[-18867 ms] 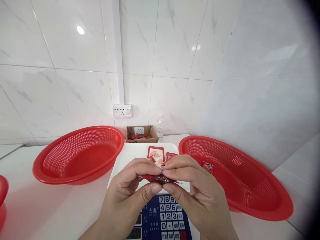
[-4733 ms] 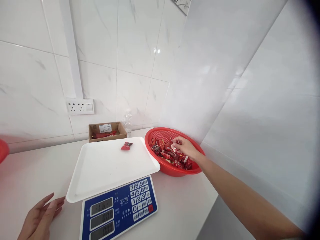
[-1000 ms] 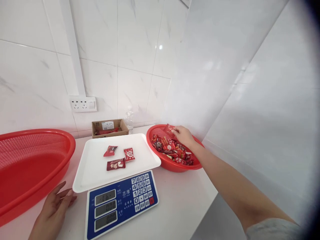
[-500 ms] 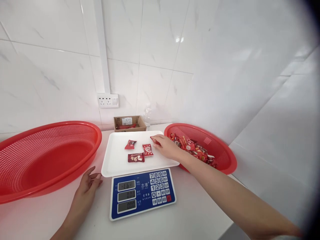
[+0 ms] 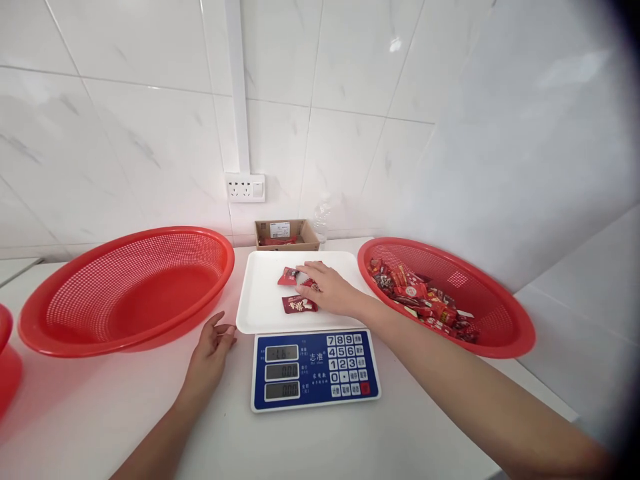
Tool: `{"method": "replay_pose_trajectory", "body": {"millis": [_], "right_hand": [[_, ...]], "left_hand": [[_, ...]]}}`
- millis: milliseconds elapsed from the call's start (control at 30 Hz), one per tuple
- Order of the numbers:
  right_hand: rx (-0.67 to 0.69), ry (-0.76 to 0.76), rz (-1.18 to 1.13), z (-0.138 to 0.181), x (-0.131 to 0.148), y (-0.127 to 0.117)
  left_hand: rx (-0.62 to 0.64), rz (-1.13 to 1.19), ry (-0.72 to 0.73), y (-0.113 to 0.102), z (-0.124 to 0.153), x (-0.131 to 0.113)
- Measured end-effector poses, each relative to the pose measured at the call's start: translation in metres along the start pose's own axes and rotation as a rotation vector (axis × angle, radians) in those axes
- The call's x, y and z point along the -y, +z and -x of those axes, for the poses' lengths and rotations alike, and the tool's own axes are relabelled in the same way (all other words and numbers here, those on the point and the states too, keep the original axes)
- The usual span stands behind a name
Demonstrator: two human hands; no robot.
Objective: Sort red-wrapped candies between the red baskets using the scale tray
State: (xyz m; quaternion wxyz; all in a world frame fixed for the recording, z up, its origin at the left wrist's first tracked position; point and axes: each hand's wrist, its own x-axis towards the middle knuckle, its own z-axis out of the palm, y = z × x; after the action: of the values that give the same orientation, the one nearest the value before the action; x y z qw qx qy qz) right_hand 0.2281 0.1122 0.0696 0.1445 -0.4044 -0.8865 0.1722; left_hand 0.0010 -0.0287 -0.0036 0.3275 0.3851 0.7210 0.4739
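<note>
My right hand (image 5: 327, 288) reaches over the white weighing tray (image 5: 260, 293), its thumb and fingers around a red wrapped candy (image 5: 306, 279) that they partly hide. A bit of red wrapper shows behind the fingers. A red and dark candy (image 5: 287, 276) lies at the fingertips, and a dark red candy packet (image 5: 299, 304) lies just below the thumb. My left hand (image 5: 213, 343) rests on the table by the tray's near left corner, fingers loosely bent and apart, holding nothing. In front of the tray is the scale's blue panel (image 5: 317, 400) with displays and keys.
On the right, a red perforated basket (image 5: 493, 313) holds a heap of wrapped candies (image 5: 420, 293). Another red basket (image 5: 125, 320) stands left, with part of a red container (image 5: 4, 327) at the edge. A cardboard box (image 5: 310, 233) and clear bottle (image 5: 323, 217) stand by the wall.
My right hand has moved left over the tray, onto the candies lying there. My left hand stays by the tray corner, its fingers bent a little more. The view has turned left.
</note>
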Motion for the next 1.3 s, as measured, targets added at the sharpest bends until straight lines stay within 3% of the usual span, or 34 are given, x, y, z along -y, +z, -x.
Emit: {"method": "replay_pose_trajectory", "body": {"millis": [200,333,433,533,667,800,867,1000,1067,1133,1300], "right_hand": [[0.034,-0.067,0.053,-0.005,0.012,0.005],[-0.015,-0.167,0.034,-0.008,0.007,0.007],[-0.085,-0.154,-0.006,-0.003,0.009,-0.003],[-0.301,-0.115,-0.111,0.016,0.028,-0.029],[-1.035,-0.218,-0.574,0.063,0.067,-0.061],[-1.515,-0.472,-0.774,0.101,0.078,-0.070],[-1.547,-0.546,-0.847,0.111,0.070,-0.072],[-1.464,-0.515,-0.990,0.118,0.048,-0.080],[-1.477,-0.509,-1.014,0.119,0.041,-0.084],[-1.496,-0.524,-1.043,0.120,0.039,-0.087],[-1.517,-0.454,-1.113,0.121,0.041,-0.094]], "left_hand": [[0.009,0.004,0.005,0.000,-0.002,0.004],[0.020,-0.006,0.001,0.000,-0.002,0.003],[0.028,-0.004,-0.006,0.000,0.000,0.002],[0.037,0.000,-0.015,0.000,0.000,0.002],[0.041,-0.014,-0.005,0.000,-0.001,0.003],[0.007,-0.021,0.031,-0.002,0.002,0.003],[-0.088,-0.005,0.112,-0.003,0.006,0.004],[-0.373,0.013,0.421,-0.007,0.021,-0.002],[-0.416,-0.029,0.550,-0.006,0.030,-0.015],[-0.329,-0.143,0.631,0.000,0.036,-0.037],[0.180,-0.517,0.745,0.037,0.027,-0.108]]}}
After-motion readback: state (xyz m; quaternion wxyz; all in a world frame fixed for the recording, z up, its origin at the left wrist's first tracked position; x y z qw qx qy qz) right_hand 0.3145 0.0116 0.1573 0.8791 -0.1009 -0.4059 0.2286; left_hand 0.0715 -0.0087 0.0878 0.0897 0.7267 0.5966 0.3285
